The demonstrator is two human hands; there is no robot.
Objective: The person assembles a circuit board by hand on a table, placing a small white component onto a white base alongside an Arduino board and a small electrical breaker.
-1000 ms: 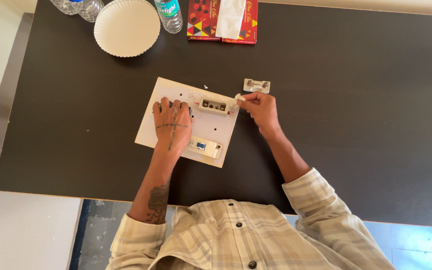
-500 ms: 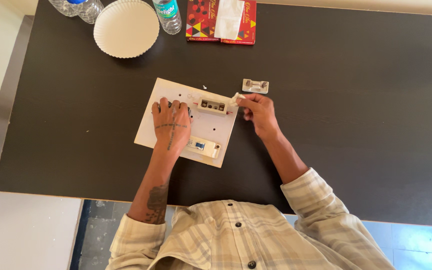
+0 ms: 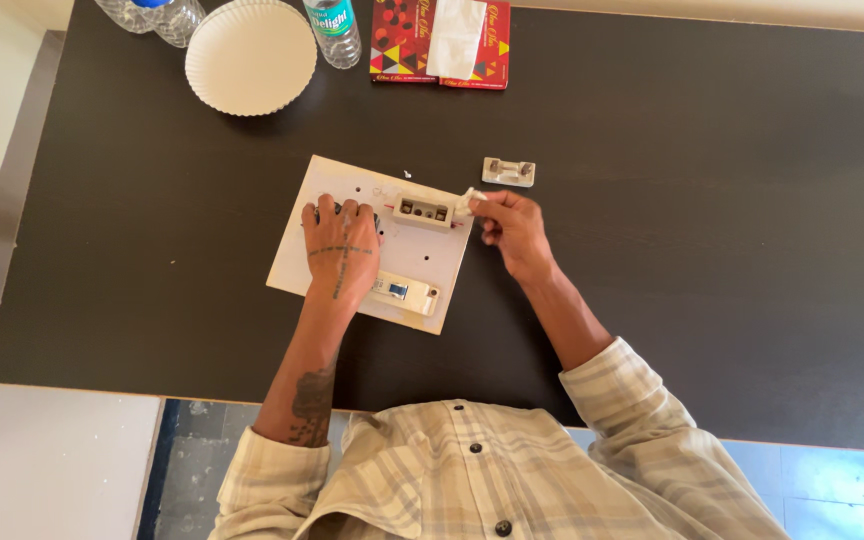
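Note:
A white board (image 3: 324, 180) lies on the dark table (image 3: 692, 200) in front of me. A pale socket block (image 3: 423, 211) with dark holes is mounted near its top right, and a small white breaker with a blue toggle (image 3: 404, 293) sits near its lower edge. My left hand (image 3: 340, 250) rests flat on the board, its fingertips over a dark part that is mostly hidden. My right hand (image 3: 510, 228) pinches a small white piece (image 3: 469, 200) at the board's right edge, next to the socket block.
A small grey fuse carrier (image 3: 508, 172) lies on the table just right of the board. At the far edge stand a white paper plate (image 3: 250, 55), clear plastic bottles (image 3: 334, 30) and a red patterned box (image 3: 440, 42) with white tissue.
My right hand has shifted slightly with the small white piece by the socket block. The left hand has stayed on the board.

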